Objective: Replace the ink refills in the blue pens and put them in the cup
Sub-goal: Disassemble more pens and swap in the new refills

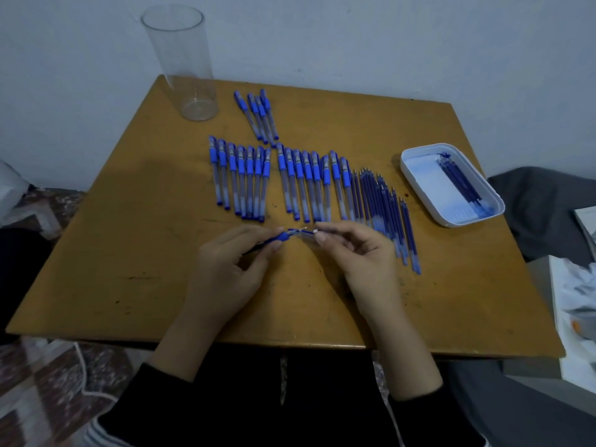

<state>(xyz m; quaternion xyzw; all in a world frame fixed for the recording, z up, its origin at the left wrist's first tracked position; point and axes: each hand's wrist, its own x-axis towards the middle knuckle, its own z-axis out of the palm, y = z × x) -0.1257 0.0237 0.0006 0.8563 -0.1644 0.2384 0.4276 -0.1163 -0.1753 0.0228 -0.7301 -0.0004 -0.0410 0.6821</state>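
**No Legible Writing in View**

Nothing could be read anywhere in the frame. The blue pens (303, 182) at the centre were too small and blurred for any barrel print to be made out. The clear cup (183, 59) at upper left and the white tray (407, 171) at right bore no readable marks.

Left hand (232, 262), right hand (358, 253): pinch grips.

Dim, bluish, soft picture; wide-angle bending at edges, faint shadows.
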